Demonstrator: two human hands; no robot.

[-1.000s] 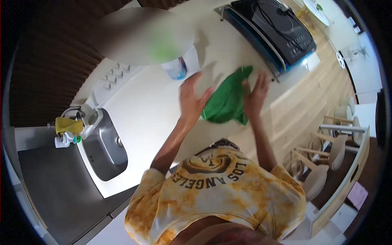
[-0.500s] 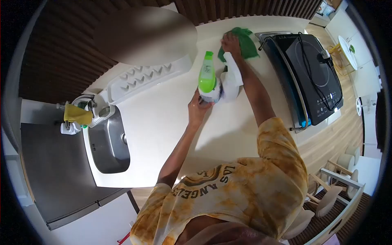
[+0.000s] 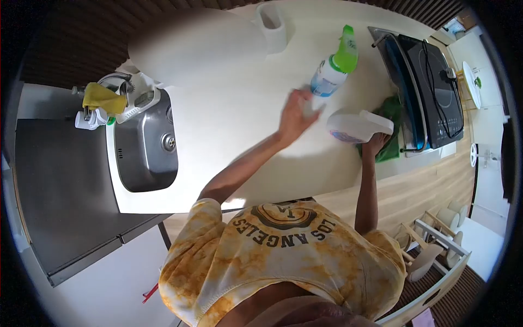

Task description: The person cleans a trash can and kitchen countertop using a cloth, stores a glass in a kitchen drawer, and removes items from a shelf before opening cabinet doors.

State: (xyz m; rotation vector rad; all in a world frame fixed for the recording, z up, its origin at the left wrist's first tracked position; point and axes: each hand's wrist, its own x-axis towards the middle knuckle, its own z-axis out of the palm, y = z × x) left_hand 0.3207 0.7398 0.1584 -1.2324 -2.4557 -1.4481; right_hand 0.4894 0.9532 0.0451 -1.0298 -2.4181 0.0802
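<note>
Nearest is the person's tie-dyed shirt [image 3: 289, 256], the bare forearms reaching out from it over the white counter [image 3: 239, 114]. The left hand [image 3: 295, 121] is over the counter, slightly blurred, thumb and fingers apart with nothing between them. The right hand [image 3: 372, 146] is at the green cloth [image 3: 392, 110], which spreads around and beyond its fingers. A white bottle [image 3: 348, 126] stands between the two hands, its top overlapping the right fingertips, so whether they grip the cloth or touch the bottle cannot be told. Just beyond the left fingers is a green-topped bottle [image 3: 332, 75]; contact is unclear. To the right of the right fingers lies a black cooktop [image 3: 434, 82] with a cord across it. Well left of the left fingers is the steel sink [image 3: 143, 147]; farthest beyond them stands a white container [image 3: 275, 39].
</note>
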